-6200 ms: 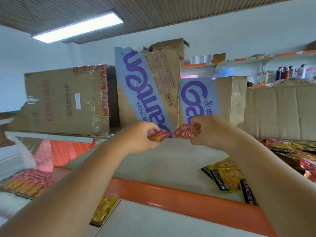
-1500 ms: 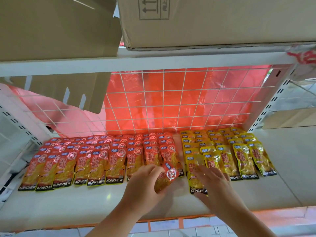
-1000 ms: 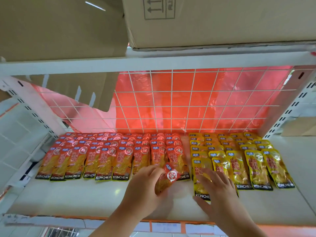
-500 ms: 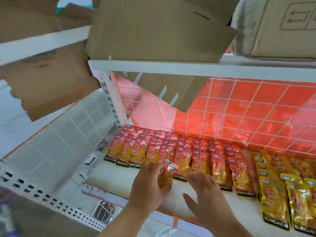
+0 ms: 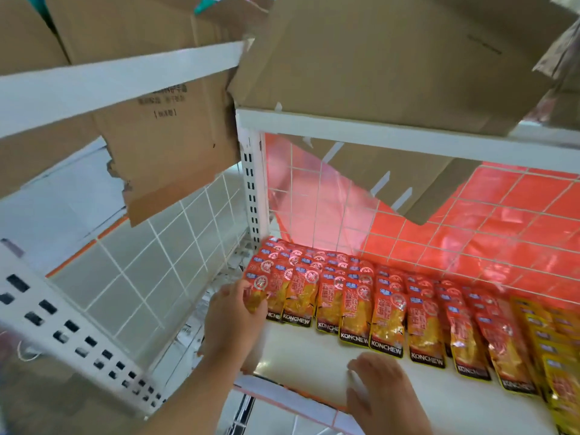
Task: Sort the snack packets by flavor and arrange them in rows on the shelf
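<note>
Red KONCHEW packet [image 5: 255, 293]: being pinched in curled fingers of left hand [image 5: 233, 312], at left end of red rows [image 5: 345, 302]. Holding right hand [image 5: 381, 387] spread and empty over white shelf [image 5: 301, 353] near edge. Likely risking dropping packet off shelf's left side, or nudging overlapped neighbours askew; yellow packets [image 5: 558, 356] lying far right.

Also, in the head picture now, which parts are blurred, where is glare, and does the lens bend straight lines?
Head view: yellow packets at the right edge are smeared, red packets mid-row legible; the red backing film glares pink at its left; the white shelf beam slants, probably from the wide lens.
</note>
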The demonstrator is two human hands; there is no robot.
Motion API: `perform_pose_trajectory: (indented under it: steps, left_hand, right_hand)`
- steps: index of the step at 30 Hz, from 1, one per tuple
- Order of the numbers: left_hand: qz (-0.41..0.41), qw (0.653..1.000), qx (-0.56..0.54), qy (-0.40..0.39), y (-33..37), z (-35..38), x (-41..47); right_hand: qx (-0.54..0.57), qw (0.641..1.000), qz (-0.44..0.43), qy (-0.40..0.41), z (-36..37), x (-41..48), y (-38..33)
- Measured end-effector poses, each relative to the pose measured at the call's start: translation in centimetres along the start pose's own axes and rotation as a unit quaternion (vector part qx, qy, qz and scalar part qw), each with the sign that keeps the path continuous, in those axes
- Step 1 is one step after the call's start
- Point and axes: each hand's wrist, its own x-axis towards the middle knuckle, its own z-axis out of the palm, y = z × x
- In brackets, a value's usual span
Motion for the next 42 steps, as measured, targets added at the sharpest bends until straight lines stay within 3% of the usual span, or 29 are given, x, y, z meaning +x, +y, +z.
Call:
perform_pose_trajectory:
  steps: [27,33,36,42]
  left_hand:
    - [0.051,0.999,-0.010,-0.002,-1.3,1.1,2.2]
    - [0.069,0.998,0.010,0.012,-1.2,1.1,2.1]
    - [0.095,0.995,0.020,0.027,-1.6,1.3,2.3]
    - [0.184,0.981,-0.002,0.059,0.0,1.8,1.1]
  right_hand:
    - [0.016,1.000,0.019,0.009,-0.5,0.1,-0.6]
    - [0.041,0.993,0.088,0.066,-2.4,-1.3,1.6]
    - [0.018,0.977,0.190,0.097,-5.0,-1.8,3.7]
    - [-0.055,0.949,0.302,0.075,-8.1,-1.1,8.1]
